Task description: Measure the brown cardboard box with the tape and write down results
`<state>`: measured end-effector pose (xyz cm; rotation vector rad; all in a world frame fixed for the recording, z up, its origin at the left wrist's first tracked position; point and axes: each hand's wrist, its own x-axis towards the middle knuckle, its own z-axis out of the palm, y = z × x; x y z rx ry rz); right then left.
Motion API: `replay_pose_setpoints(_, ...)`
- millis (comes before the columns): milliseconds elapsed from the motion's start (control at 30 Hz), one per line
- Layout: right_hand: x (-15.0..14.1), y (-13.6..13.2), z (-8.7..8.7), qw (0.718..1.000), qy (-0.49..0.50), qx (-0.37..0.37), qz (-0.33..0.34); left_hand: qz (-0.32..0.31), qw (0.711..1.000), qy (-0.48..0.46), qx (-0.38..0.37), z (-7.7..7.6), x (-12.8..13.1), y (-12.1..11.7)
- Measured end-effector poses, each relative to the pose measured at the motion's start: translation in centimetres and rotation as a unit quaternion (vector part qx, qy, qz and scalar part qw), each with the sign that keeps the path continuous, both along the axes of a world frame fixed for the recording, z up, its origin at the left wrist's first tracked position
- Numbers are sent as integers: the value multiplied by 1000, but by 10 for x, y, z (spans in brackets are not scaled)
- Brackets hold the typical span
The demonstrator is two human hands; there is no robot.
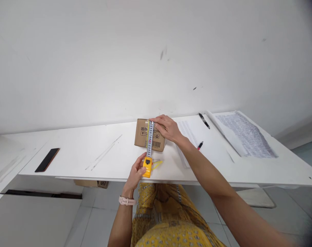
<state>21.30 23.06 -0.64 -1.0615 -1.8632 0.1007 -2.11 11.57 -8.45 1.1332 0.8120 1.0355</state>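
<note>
A small brown cardboard box [140,133] with printed text and a barcode lies on the white table near the wall. Across its top runs the silver, numbered blade [149,142] of a tape measure. My left hand [135,174], with a pink band on the wrist, grips the yellow tape measure case [147,168] at the table's front edge. At the box's far edge, my right hand [168,127] presses the blade's end with its fingertips; the hook is partly hidden there. A yellow wrist strap [156,165] hangs loosely beside the case.
On the white table [73,144], a dark phone [47,160] lies at the left. To the right are a printed sheet [197,132], a red-and-black pen [200,145], a black pen [204,121] and an open notebook [243,133] with handwriting. The wall [107,61] stands directly behind.
</note>
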Motion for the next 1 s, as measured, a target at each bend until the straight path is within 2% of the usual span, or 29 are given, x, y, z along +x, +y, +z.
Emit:
replay_pose_setpoints(67,-1,0,-1,1000,2,4,2,-27,998,46,15,4,1,-1)
replay_pose_setpoints(133,-3,-2,-1,1000,2,-1,1,-26,998,54,7,8,3,-1)
replay_pose_setpoints(333,2,-8,1,1000,-1,-30,-10,40,989,-104,-97,11,-1,-14)
replay_pose_setpoints(433,-4,-19,-5,999,8,-18,-26,91,977,-146,-123,16,-25,-38)
replay_pose_setpoints(500,-17,-34,-16,1000,-15,6,-24,137,973,-141,-122,19,-47,-57)
replay_pose_setpoints(633,-58,-73,-45,990,-103,73,61,219,962,-96,-130,21,-89,-91)
replay_pose_setpoints(700,-69,-89,-50,992,-69,79,63,224,962,-59,-142,21,-97,-99)
replay_pose_setpoints(800,-62,-110,-38,993,82,24,76,175,975,4,-137,26,-86,-100)
replay_pose_setpoints(900,-34,-129,-15,958,260,-64,97,69,987,82,-120,35,-57,-94)
replay_pose_setpoints(1000,-4,-150,-2,933,325,-125,91,-49,983,152,-88,40,-28,-89)
